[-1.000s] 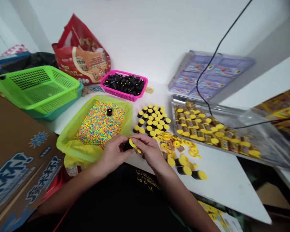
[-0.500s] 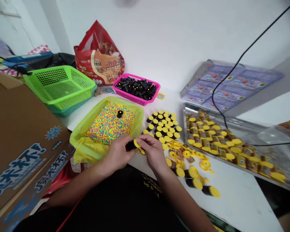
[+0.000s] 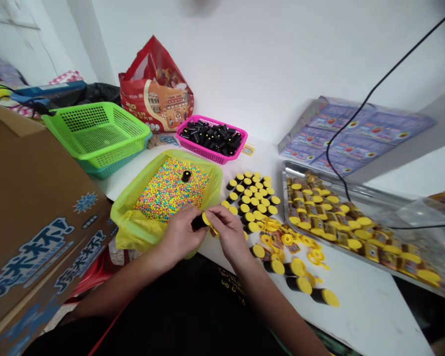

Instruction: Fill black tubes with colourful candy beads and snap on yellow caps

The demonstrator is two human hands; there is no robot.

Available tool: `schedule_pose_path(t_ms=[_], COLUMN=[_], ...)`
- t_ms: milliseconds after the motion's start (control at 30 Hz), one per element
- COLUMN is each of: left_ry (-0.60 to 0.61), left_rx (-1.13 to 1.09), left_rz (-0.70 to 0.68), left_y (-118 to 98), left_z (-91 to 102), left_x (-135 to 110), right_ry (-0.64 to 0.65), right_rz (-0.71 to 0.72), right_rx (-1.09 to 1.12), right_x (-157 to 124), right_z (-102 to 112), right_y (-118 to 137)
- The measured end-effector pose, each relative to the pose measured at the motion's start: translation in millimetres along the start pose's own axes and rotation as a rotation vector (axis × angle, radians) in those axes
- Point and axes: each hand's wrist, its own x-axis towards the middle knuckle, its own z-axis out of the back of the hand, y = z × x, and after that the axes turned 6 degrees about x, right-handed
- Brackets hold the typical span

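My left hand (image 3: pixel 180 235) is closed round a small black container (image 3: pixel 198 223), held over the table's front edge. At its right end sits a yellow lid (image 3: pixel 206 219), pinched by the thumb and fingers of my right hand (image 3: pixel 230 236). Something small shows under those fingertips, too hidden to name. Left of my hands lies a basin lined with a yellow bag (image 3: pixel 120 205), full of coloured beads (image 3: pixel 166 190). One black container (image 3: pixel 186 176) stands on the beads. Beyond my right hand are many black containers with yellow lids (image 3: pixel 255 194), and a heap of yellow ring-shaped pieces (image 3: pixel 276 232).
A pink basket (image 3: pixel 207 157) of black containers stands at the back, beside a red bag (image 3: pixel 137 101). Green baskets (image 3: pixel 107 141) and a cardboard box (image 3: pixel 33 198) are on the left. At right lie a metal tray (image 3: pixel 292 165) of lidded containers and purple boxes (image 3: pixel 348 128). A black cable (image 3: pixel 371 94) hangs across.
The view has shifted slightly. Both hands stay together on the container and its lid, and the right fingers now cover more of the small yellow piece below.
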Motion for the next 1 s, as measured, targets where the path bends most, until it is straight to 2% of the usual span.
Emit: schedule_pose_path(t_ms=[133, 333, 533, 667, 800, 933, 1000], left_ry=[-0.049, -0.067, -0.119, -0.154, -0.142, 0.055, 0.104], left_rx=[0.001, 0.013, -0.014, -0.074, -0.283, -0.584, -0.678], left_rz=[-0.012, 0.018, 0.041, 0.069, 0.190, 0.445, 0.521], left_y=[-2.3, -2.1, -2.1, -3.7, 0.6, 5.9, 5.5], left_z=[0.0, 2.5, 8.2, 13.7, 21.9, 27.1, 26.5], left_x=[-0.1, 1.6, 1.0, 3.8, 8.8, 12.1, 13.1], right_ry=[0.007, -0.005, 0.050, 0.048, 0.005, 0.028, 0.033], right_rz=[-0.062, -0.065, -0.177, -0.274, -0.303, -0.283, -0.254], right_rx=[0.038, 0.084, 0.085, 0.206, 0.305, 0.260, 0.230], right_x=[-1.7, -0.2, 7.5, 15.2, 27.3, 34.7, 34.7], right_z=[-4.7, -10.6, -17.3, -24.8, -29.8, -32.7, -35.7], right_y=[0.1, 0.2, 9.6, 19.4, 22.3, 18.9, 17.3])
